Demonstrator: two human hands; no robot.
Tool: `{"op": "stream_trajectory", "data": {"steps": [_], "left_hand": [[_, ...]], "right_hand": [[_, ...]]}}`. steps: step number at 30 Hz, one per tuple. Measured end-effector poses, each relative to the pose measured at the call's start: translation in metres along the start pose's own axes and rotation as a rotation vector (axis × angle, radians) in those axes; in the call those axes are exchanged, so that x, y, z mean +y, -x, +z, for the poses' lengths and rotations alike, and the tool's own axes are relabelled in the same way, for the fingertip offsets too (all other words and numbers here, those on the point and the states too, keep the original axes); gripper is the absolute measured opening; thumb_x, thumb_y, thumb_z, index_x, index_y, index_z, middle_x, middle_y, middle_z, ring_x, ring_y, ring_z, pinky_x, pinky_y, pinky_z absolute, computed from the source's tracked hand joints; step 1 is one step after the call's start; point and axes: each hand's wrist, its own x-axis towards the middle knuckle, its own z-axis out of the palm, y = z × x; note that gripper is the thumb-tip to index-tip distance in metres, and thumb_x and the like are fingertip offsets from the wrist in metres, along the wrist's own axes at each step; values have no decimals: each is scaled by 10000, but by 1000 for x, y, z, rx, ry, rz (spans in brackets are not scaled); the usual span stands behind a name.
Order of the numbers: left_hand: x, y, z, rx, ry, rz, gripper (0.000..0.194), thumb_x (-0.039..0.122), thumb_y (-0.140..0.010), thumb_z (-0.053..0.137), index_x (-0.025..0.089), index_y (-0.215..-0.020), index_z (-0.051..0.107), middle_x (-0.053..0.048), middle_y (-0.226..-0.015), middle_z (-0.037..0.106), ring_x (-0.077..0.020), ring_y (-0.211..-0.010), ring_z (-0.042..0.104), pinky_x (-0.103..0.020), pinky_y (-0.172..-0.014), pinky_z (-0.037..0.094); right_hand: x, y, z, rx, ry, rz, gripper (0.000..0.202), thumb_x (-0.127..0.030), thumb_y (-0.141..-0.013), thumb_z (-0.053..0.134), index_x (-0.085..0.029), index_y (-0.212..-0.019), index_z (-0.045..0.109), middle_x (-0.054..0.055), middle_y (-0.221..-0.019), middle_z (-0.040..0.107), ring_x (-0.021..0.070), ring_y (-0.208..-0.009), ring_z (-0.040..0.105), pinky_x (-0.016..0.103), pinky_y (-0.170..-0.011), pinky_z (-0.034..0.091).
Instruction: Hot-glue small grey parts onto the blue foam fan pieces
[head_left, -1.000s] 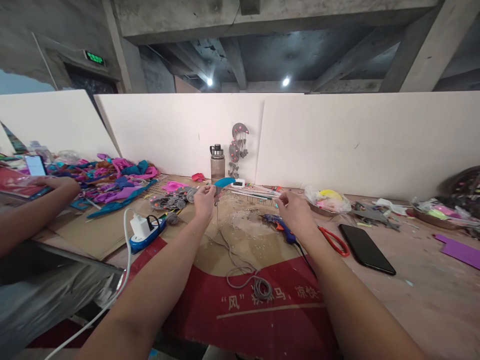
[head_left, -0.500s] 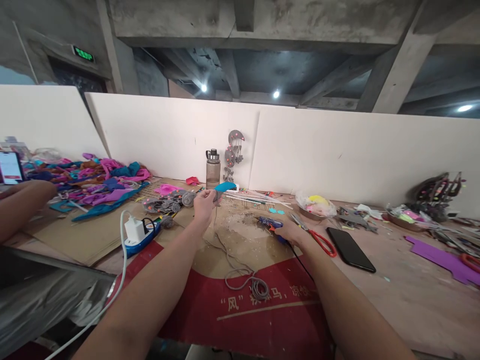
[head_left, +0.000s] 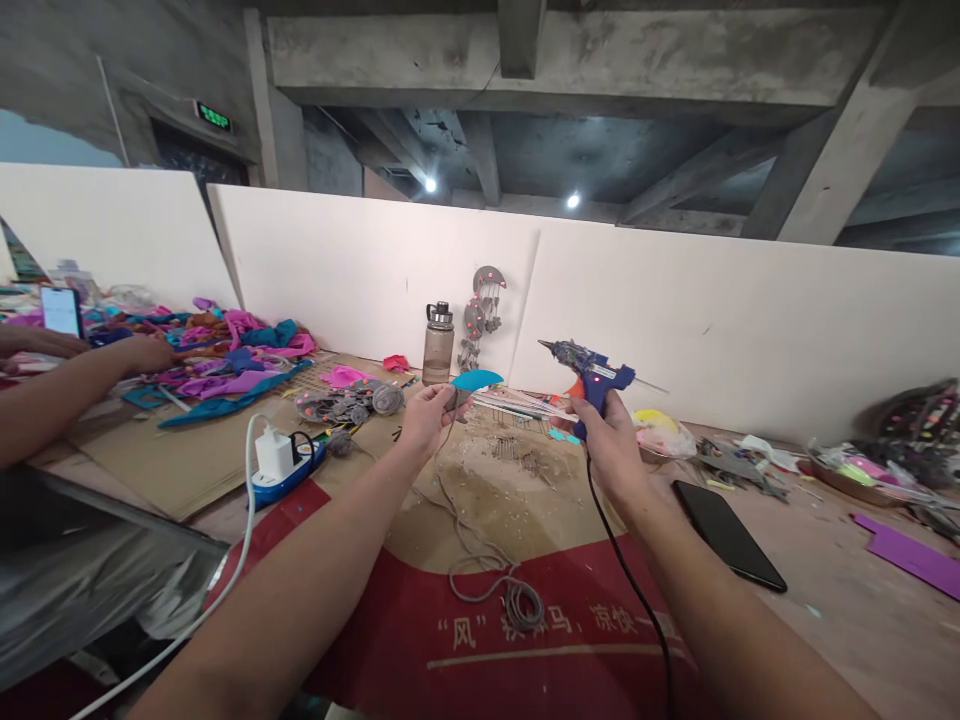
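Observation:
My left hand point(head_left: 429, 420) pinches a blue crescent-shaped piece point(head_left: 478, 380) with grey yarn at its lower edge. From there the grey yarn point(head_left: 466, 535) trails down to a loose coil on the red and brown cardboard point(head_left: 420, 530). In my right hand point(head_left: 611, 440) a blue glue gun point(head_left: 596, 385) is held up by its handle, its nozzle pointing left, apart from the blue piece. The gun's black cord hangs down over the cardboard.
A bottle point(head_left: 438, 345) stands behind my left hand. At left lie a blue power strip point(head_left: 289, 478), a fabric pile point(head_left: 225, 365) and another person's arms point(head_left: 90, 390). A phone point(head_left: 727, 535) and bagged bowl point(head_left: 660, 437) are at right.
My right hand has lifted the glue gun off the work surface, up and to the right. The other person's arms have reached further over the fabric pile. The view has shifted slightly.

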Motion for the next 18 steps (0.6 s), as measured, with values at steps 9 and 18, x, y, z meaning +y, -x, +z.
{"op": "stream_trajectory", "data": {"steps": [9, 18], "left_hand": [[-10, 9, 12, -107, -12, -27, 203, 240, -735, 715, 116, -784, 563, -84, -837, 689, -180, -799, 700, -336, -842, 549], [-11, 23, 20, -164, -20, -39, 248, 264, -689, 759, 126, -776, 572, -63, -826, 688, -182, -815, 696, -340, -855, 540]], "right_hand": [[5, 49, 11, -243, 131, -99, 208, -375, -867, 498, -217, -1001, 498, 6, -777, 616, 133, -583, 552, 285, -617, 486], [8, 51, 14, -302, 254, -100, 256, -403, -889, 466, -191, -1030, 488, 27, -861, 591, 118, -597, 523, 274, -602, 468]]}}
